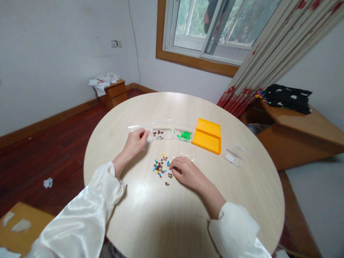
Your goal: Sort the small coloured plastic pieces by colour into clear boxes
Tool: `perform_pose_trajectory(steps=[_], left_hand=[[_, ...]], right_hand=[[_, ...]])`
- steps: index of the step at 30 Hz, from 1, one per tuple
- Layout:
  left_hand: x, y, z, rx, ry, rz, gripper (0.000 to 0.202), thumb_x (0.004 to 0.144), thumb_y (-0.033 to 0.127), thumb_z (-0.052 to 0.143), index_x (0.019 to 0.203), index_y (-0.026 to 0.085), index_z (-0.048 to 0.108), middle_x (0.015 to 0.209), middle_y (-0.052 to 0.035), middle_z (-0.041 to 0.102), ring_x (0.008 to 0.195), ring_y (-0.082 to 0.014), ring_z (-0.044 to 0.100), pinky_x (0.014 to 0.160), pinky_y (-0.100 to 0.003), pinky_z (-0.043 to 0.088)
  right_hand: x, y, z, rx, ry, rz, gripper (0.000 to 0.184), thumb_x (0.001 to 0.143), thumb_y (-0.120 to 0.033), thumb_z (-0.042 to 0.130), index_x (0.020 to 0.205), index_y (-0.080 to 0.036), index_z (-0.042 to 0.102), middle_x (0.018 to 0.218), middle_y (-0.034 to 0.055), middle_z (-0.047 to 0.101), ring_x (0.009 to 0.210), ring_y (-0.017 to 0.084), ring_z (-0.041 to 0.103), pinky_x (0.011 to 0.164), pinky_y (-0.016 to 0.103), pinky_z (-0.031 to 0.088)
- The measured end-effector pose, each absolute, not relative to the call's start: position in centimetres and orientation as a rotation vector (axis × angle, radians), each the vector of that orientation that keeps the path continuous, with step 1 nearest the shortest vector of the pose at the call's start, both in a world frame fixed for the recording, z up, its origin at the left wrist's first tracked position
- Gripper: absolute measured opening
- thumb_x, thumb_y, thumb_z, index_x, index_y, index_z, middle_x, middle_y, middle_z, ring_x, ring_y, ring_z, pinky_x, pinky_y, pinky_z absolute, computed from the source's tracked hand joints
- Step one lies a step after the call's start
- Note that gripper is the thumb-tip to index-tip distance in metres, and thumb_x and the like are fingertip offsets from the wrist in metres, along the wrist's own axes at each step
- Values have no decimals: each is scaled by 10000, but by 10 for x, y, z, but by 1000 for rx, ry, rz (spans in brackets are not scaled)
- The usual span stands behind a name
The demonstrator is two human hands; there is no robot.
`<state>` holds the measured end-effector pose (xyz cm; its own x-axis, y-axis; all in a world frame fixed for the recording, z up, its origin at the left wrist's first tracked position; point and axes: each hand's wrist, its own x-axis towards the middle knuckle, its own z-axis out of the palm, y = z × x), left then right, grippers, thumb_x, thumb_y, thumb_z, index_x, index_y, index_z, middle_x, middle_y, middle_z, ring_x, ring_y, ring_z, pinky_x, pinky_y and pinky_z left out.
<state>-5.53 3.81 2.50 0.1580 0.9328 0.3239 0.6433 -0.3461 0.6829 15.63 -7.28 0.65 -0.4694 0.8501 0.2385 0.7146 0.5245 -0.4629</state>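
A pile of tiny toy bricks [159, 167] in brown, blue and yellow lies on the round table. At its right edge is my right hand [185, 170], fingers curled down and closed by a few blue and brown pieces; what they pinch, if anything, is hidden. My left hand [136, 141] hovers over the leftmost clear plastic box [148, 139], thumb and fingertips pinched together. Any small piece between them cannot be made out, and the hand covers much of that box. Beside it, a clear box [166, 136] holds brown bricks. Another clear box [177, 138] contains green ones.
An open yellow case [206, 144] lies right of the green bricks. Farther right is a small clear box [231, 157] with something white inside. These rest on the pale round table [150, 215]. Behind it are a window, a curtain [258, 61] and low wooden furniture.
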Motion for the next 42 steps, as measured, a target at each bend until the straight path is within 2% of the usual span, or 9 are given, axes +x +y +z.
perform_pose_trajectory(steps=[5,9,13,18,23,28,32,37,42], left_hand=[[-46,33,22,1990,1320,1006,299,811,293,431,543,161,443,513,44,382,528,-98,364,535,-232,269],[-39,28,21,1805,1117,835,259,806,249,469,570,146,498,486,51,389,481,-82,357,498,-217,268],[-35,19,19,1503,857,523,219,831,271,505,680,125,564,517,25,511,413,-58,397,461,-203,320],[-30,10,14,1150,601,243,255,770,333,650,871,101,626,757,-73,683,606,-121,631,614,-258,492],[-25,2,10,953,476,161,291,734,326,697,855,68,636,728,-115,696,694,-182,671,723,-325,519],[-27,5,14,970,516,257,180,721,240,670,771,73,624,686,-69,651,568,-120,604,594,-256,495],[-30,11,19,955,601,432,176,778,183,560,624,96,550,509,13,474,430,-42,408,427,-162,325],[-29,15,21,871,677,492,254,800,168,488,552,127,444,495,44,342,407,-29,282,386,-154,207],[-29,14,22,871,671,482,242,785,168,498,554,130,436,492,45,343,406,-29,269,381,-151,196]], right_hand=[[155,-73,8,-1342,-2287,433,149,760,-43,512,773,-173,582,744,28,621,734,157,536,717,296,409],[155,-74,10,-1354,-2228,409,139,749,-48,517,765,-181,555,723,16,594,711,151,527,686,281,406],[156,-75,16,-1301,-2133,374,137,750,-59,510,757,-193,537,735,19,594,713,151,539,677,277,419],[154,-76,19,-1167,-2032,307,125,772,-84,510,748,-205,528,762,35,615,748,164,558,689,295,444],[149,-76,16,-1093,-1988,291,113,809,-117,540,757,-215,517,795,36,636,776,166,567,718,312,458],[156,-74,17,-1164,-1948,229,115,818,-104,517,763,-206,527,746,33,607,743,168,547,695,310,452],[160,-72,14,-1230,-2070,273,137,807,-75,500,778,-191,566,758,43,613,763,178,540,707,320,447],[157,-71,3,-1205,-2238,355,197,821,-56,487,854,-178,639,848,63,644,841,186,538,770,341,446],[155,-72,3,-1245,-2304,358,211,791,-29,498,805,-166,659,826,62,635,826,184,530,765,340,429]])
